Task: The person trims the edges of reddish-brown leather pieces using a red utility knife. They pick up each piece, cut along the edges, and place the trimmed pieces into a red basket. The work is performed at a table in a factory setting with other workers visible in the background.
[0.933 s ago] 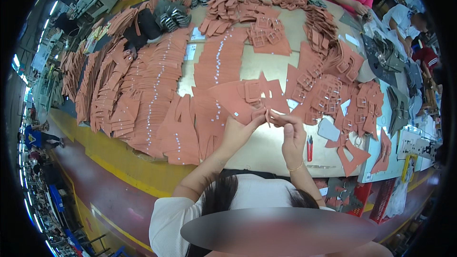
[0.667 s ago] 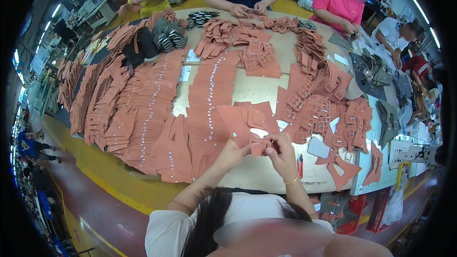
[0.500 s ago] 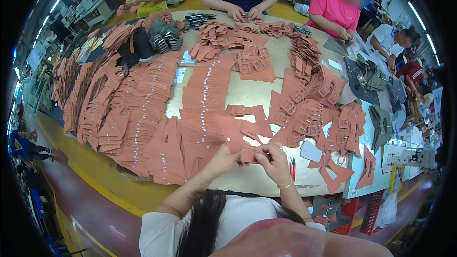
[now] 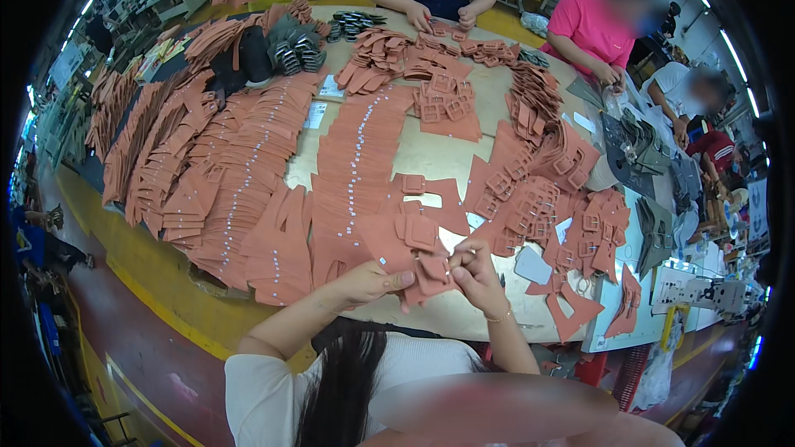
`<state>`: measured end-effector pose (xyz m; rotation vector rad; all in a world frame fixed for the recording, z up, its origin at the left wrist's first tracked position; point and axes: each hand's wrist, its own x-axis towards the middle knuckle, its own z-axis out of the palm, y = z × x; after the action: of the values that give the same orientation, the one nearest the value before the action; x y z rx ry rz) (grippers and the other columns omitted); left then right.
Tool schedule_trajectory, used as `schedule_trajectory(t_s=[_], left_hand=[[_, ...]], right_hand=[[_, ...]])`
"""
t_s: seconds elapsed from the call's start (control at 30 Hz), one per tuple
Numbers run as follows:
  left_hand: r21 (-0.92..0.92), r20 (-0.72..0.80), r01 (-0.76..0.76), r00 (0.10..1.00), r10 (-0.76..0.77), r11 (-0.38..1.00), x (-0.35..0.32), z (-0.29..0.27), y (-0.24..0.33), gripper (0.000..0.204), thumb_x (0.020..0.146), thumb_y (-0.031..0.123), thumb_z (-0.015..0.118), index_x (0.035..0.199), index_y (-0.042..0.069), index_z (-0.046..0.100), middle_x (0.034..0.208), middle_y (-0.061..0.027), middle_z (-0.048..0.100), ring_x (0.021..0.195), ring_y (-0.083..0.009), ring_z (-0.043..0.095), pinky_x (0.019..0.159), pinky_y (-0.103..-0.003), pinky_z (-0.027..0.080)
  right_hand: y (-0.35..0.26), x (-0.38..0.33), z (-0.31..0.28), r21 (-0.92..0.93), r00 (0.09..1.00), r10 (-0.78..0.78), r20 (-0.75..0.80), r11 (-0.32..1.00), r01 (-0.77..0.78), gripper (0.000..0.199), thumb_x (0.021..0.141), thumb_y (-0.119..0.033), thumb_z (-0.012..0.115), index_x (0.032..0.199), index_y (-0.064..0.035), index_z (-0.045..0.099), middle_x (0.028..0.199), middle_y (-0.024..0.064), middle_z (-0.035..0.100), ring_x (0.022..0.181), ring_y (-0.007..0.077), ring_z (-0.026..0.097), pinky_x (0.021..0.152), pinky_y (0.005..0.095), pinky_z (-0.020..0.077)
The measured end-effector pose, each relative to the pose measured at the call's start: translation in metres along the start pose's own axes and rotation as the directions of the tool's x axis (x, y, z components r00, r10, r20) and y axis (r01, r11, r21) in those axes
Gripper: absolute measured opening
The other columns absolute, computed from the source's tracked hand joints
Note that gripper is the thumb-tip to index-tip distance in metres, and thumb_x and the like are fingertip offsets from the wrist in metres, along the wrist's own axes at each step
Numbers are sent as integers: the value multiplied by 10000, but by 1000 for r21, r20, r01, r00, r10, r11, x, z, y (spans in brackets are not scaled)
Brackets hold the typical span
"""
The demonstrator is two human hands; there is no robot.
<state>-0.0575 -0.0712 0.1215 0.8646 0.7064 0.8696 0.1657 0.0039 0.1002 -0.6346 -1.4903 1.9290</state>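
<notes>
The pale worktop (image 4: pixel 431 157), above a yellow and maroon floor (image 4: pixel 161 339), is crowded with coral piles (image 4: pixel 356 157); a white machine (image 4: pixel 700 291) is seen at right. Near the front edge, a coral strap (image 4: pixel 432 271), partly hidden, is gripped by the left hand (image 4: pixel 370 283) and pinched by the right hand (image 4: pixel 479 278).

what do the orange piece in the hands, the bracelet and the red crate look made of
Orange piece: maybe leather or imitation leather; matte, thin, flaps bending. Bracelet: likely metal, given its fine gold-coloured band. Red crate: probably plastic, from its evenly coloured, perforated wall; finish unclear.
</notes>
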Motion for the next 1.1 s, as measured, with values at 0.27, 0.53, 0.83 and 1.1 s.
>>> schedule_trajectory(t_s=[0.27, 0.53, 0.83, 1.1], left_hand=[[-82, -117, -21, 993, 12, 996, 13, 1, -6, 422, 970, 364, 525, 1172, -6, 545, 954, -65, 632, 563, -91, 506, 517, -213, 412], [31, -95, 85, 992, -82, 996, 18, 5, -16, 291, 991, 266, 515, 1083, 0, 588, 852, -27, 597, 536, -66, 463, 495, -200, 366], [6, -12, -86, 996, 86, 996, 14, 5, -31, 349, 988, 314, 510, 1147, 6, 547, 844, -26, 560, 539, -65, 451, 490, -198, 355], [97, -236, -101, 964, 121, 990, 17, 8, -30, 240, 959, 262, 583, 994, 26, 603, 781, 4, 568, 592, -68, 500, 538, -229, 413]], right_hand=[[19, 10, 13, 197, 993, -60, -104, 977, 80, 348, 927, -110, 589, 1223, -71, 411, 1213, 93, 532, 1113, 147, 520, 915, 283, 447], [12, 16, 13, 536, 999, -44, -22, 843, 49, 226, 865, -257, 695, 936, -81, 572, 1118, 56, 514, 1027, 165, 537, 880, 299, 453], [5, 18, 22, 392, 994, -77, -71, 915, 99, 201, 860, -206, 694, 878, -73, 544, 1054, 51, 510, 957, 149, 536, 880, 293, 445], [12, 15, 23, -50, 952, -111, -284, 994, 101, 116, 938, -96, 555, 874, -5, 589, 954, 41, 523, 831, 110, 545, 781, 243, 453]])
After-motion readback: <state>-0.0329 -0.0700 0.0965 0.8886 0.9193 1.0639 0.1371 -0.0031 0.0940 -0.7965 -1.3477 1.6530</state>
